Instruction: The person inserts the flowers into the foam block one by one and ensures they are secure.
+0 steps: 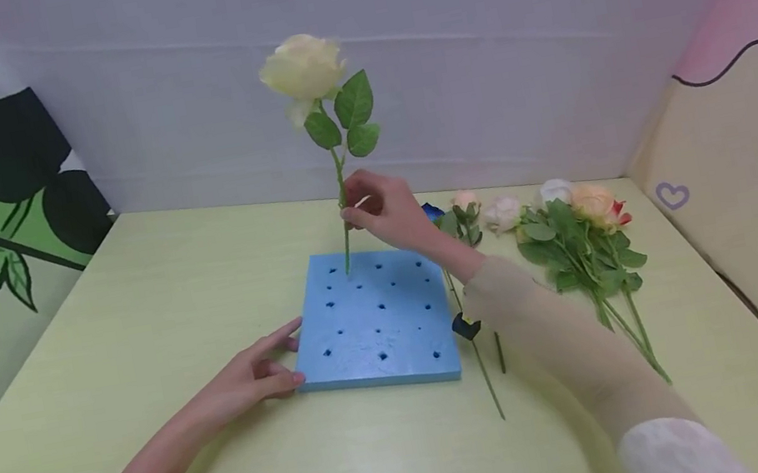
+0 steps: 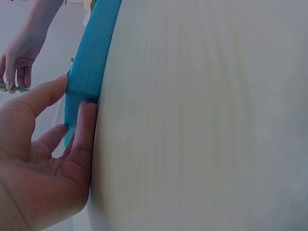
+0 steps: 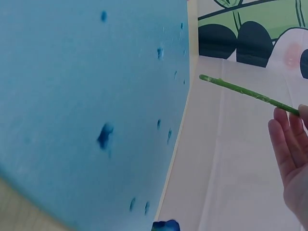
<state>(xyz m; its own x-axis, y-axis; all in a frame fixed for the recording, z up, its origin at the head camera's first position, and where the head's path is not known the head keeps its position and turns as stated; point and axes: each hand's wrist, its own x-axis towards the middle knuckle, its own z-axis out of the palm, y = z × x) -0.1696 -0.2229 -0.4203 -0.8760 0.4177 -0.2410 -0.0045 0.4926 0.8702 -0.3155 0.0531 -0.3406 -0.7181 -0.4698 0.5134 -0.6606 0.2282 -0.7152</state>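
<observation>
Overhead, right hand (image 1: 382, 210) pinches cream rose (image 1: 304, 68) stem upright over blue foam block (image 1: 375, 322) far-left corner. Right wrist view shows stem tip clear of foam. Left hand (image 1: 262, 371), fingers straight, presses block's near-left edge on table (image 1: 171, 307).

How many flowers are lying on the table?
5 blooms show, though more may be hidden: a blue one behind the right hand, then a pink bud, a pale pink, a white and a peach one.

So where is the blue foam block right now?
In the head view the blue foam block lies flat at the table's centre, the left hand touching its near-left corner, loose flowers to its right.
</observation>
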